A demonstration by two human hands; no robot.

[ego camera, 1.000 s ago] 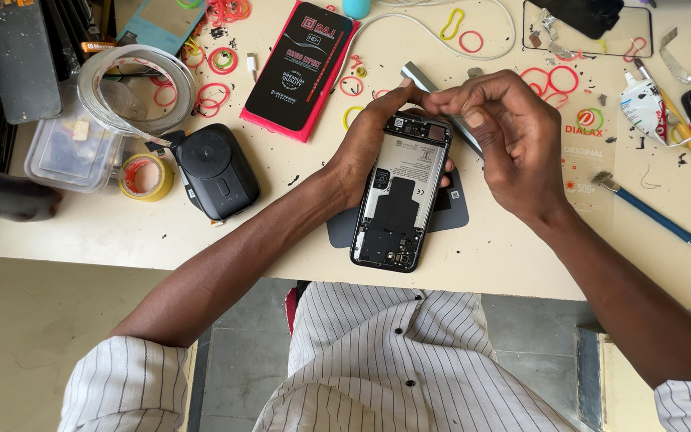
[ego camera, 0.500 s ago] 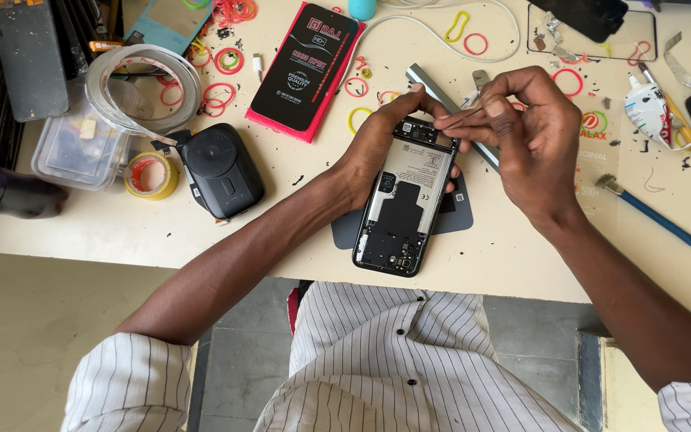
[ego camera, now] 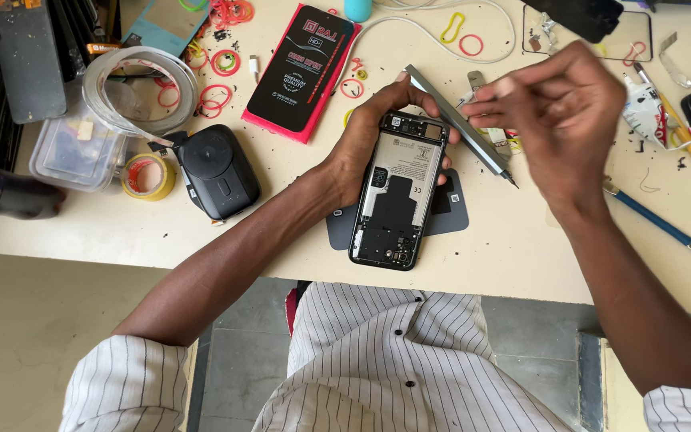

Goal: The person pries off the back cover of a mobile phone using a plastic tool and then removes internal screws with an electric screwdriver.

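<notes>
My left hand point(ego camera: 369, 136) grips the top of an opened black phone point(ego camera: 397, 196), whose back is off and whose inner boards show. The phone lies on a dark grey mat point(ego camera: 445, 212) near the table's front edge. A grey metal screwdriver point(ego camera: 457, 120) lies slanted by the phone's top right corner, touching my left fingertips. My right hand point(ego camera: 557, 120) hovers just right of it, blurred, with its fingers pinched together. A thin sliver may stick out of the pinch, but I cannot tell what it is.
A red-edged phone box point(ego camera: 301, 68) lies behind the phone. A black round device point(ego camera: 217, 172), a yellow tape roll point(ego camera: 147, 176), a clear tape ring point(ego camera: 137, 88) and a plastic tub point(ego camera: 73, 152) stand at the left. A blue-handled tool point(ego camera: 653, 220) lies at the right, with rubber bands point(ego camera: 225, 62) scattered behind.
My right hand has lifted off the phone's top and moved right and up. The screwdriver now lies uncovered. My left hand still holds the phone.
</notes>
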